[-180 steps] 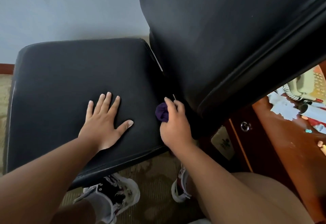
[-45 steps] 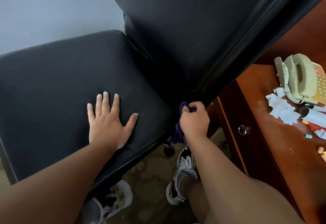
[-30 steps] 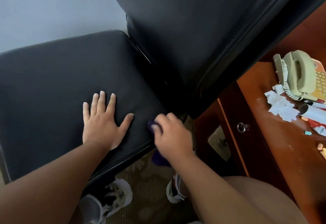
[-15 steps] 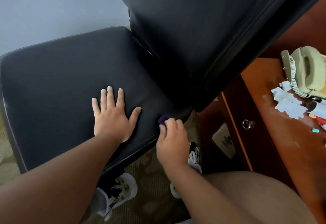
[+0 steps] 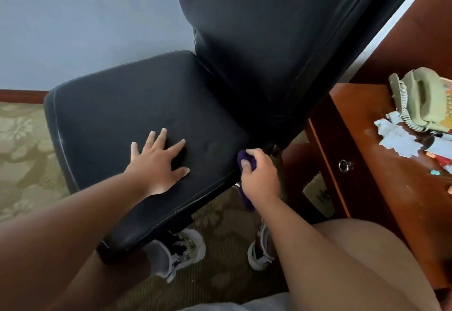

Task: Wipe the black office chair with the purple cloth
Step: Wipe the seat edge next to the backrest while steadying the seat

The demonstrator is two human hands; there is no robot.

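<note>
A person bends over a black office chair, the left hand spread flat on the middle of the seat cushion, fingers straight. The right hand grips a bunched purple cloth against the seat's right edge, just beside the foot of the backrest; a tail of cloth hangs below the wrist. At right, a wooden desk holds a beige telephone and torn paper. Patterned carpet lies beneath.

no readable text, sticker on desk side too blurred
</note>
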